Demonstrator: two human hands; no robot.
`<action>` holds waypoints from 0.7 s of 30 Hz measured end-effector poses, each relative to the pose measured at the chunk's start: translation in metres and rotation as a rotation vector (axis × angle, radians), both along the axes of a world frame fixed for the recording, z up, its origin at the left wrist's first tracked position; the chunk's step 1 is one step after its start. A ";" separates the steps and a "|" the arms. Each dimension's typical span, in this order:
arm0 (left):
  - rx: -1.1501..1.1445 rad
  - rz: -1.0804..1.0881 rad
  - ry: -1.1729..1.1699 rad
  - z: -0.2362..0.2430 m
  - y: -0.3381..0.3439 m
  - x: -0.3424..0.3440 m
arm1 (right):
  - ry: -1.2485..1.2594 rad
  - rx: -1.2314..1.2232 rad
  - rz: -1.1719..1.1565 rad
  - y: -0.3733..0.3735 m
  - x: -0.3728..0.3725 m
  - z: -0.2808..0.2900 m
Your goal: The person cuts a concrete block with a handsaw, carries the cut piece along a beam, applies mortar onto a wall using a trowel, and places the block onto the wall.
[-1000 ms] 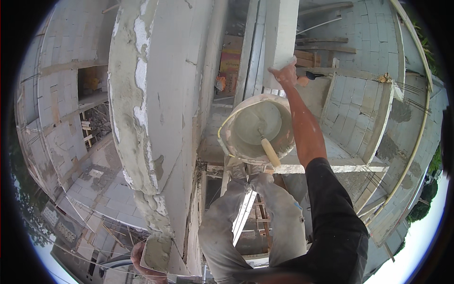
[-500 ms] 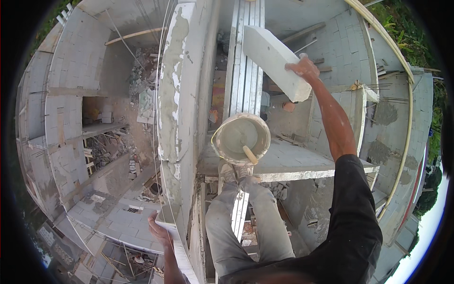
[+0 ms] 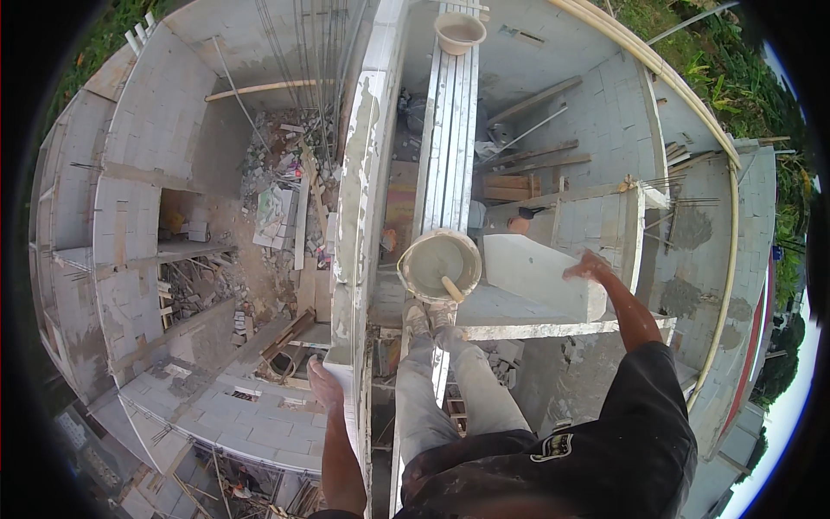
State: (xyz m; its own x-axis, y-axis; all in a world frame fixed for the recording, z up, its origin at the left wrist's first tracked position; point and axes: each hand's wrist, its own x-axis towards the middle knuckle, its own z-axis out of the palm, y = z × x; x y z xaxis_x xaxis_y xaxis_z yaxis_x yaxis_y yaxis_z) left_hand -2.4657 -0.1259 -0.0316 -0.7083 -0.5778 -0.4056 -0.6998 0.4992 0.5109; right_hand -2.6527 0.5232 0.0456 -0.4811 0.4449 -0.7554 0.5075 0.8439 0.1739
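Observation:
A large pale lightweight block (image 3: 532, 272) is at the right of the mortar bucket, low over the concrete ledge; whether it rests there I cannot tell. My right hand (image 3: 590, 265) has its fingers over the block's upper edge near the right end. My left hand (image 3: 325, 385) lies against the outer side of the block wall (image 3: 350, 233), fingers stretched out and holding nothing. Wet grey mortar streaks the wall's top. In front of my shoes stands the bucket (image 3: 405, 275), with grey mix and a wooden-handled tool (image 3: 451, 289) inside.
Metal planks (image 3: 450, 147) run ahead under my feet, with a second tub (image 3: 459, 35) at their far end. The concrete ledge (image 3: 553, 329) crosses at the right. Rubble (image 3: 285, 190) lies far below, left of the wall. Thin rebar (image 3: 307, 78) rises beyond.
My right hand has brought the block down and nearer, from raised beyond the bucket to beside it. My left hand has shifted slightly up and right along the wall. The view has tilted.

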 end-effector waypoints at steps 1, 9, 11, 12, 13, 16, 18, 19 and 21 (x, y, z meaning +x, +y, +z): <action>0.002 -0.001 0.005 -0.003 -0.004 0.001 | -0.018 0.007 -0.020 0.014 0.024 0.002; -0.287 -0.018 0.209 0.103 0.024 -0.043 | -0.110 0.154 0.057 0.002 0.137 0.086; 0.079 0.028 0.347 0.143 0.051 -0.043 | -0.107 0.160 0.165 -0.008 0.151 0.114; 0.228 0.026 0.314 0.153 0.070 -0.038 | -0.142 0.143 0.186 -0.015 0.152 0.130; 0.463 0.043 0.312 0.174 0.102 -0.041 | -0.148 0.150 0.180 -0.023 0.155 0.148; 1.270 0.618 -0.259 0.138 0.181 -0.014 | -0.096 0.134 0.383 -0.047 0.162 0.191; 1.447 0.853 -0.670 0.118 0.241 -0.014 | -0.090 0.115 0.456 -0.065 0.163 0.221; 1.430 0.890 -0.849 0.114 0.267 -0.019 | -0.077 0.092 0.532 -0.075 0.159 0.237; 1.454 0.928 -0.874 0.115 0.301 -0.036 | -0.102 0.077 0.569 -0.096 0.148 0.271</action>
